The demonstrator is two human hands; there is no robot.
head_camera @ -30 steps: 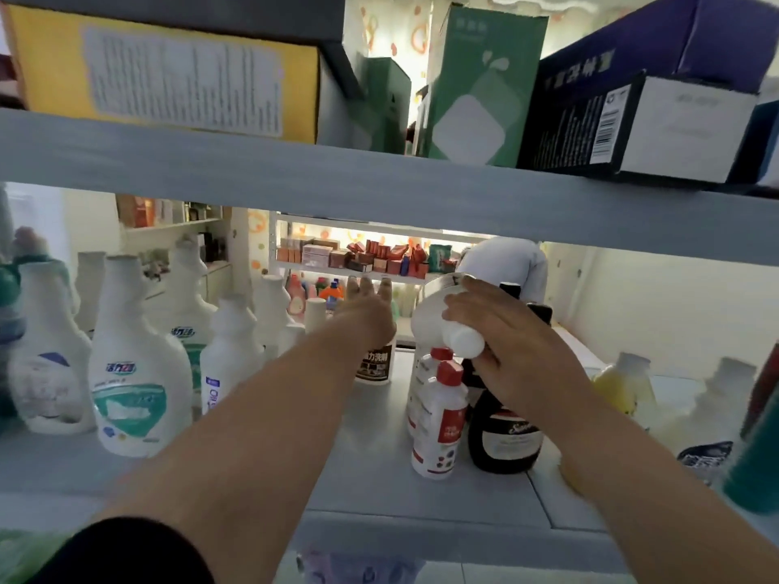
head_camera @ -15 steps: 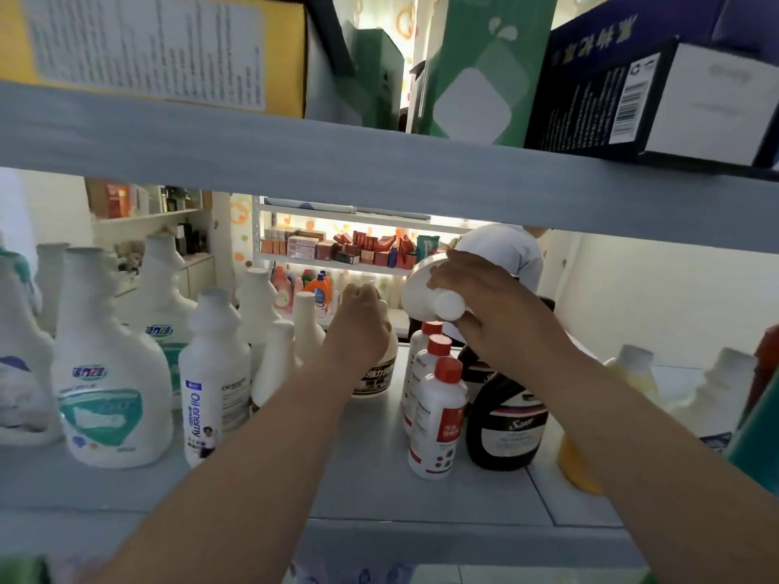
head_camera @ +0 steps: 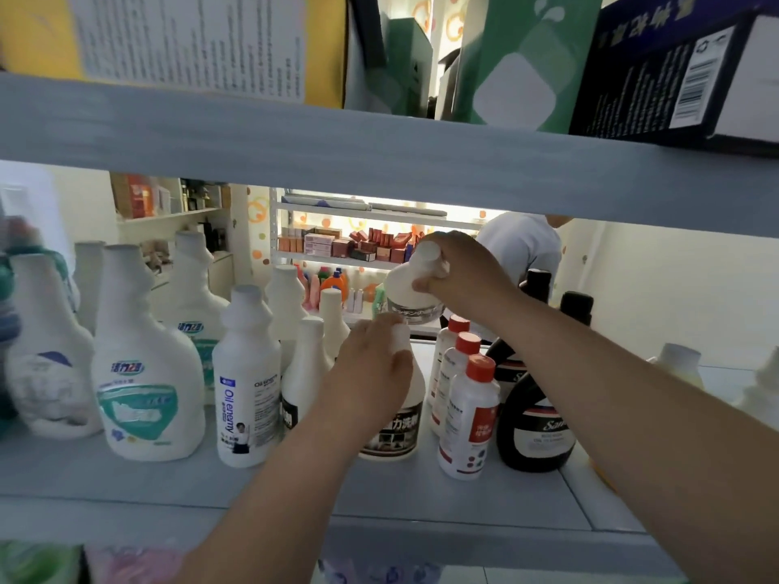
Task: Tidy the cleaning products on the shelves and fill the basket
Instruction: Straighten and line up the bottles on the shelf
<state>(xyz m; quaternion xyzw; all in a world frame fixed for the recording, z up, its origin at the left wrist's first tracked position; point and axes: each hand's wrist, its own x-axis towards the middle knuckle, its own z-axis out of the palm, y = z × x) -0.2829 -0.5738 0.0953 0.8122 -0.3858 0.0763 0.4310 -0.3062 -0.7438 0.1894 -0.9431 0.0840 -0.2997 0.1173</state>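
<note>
My right hand grips the neck of a white bottle and holds it lifted and tilted above the grey shelf. My left hand grips the upper part of another white bottle with a dark label, which stands on the shelf. Right of it stand three small white bottles with red caps and two dark brown bottles. To the left stand an "Oil enemy" bottle and several white bottles without sprayers. No basket is in view.
The shelf board above carries a yellow box, green boxes and a dark box. Pale bottles stand at the far right. Behind the shelf a person in white stands before another stocked rack.
My left hand closed on the dark-labelled bottle and drew it forward along the shelf. My right hand raised the white bottle slightly. The view moved closer.
</note>
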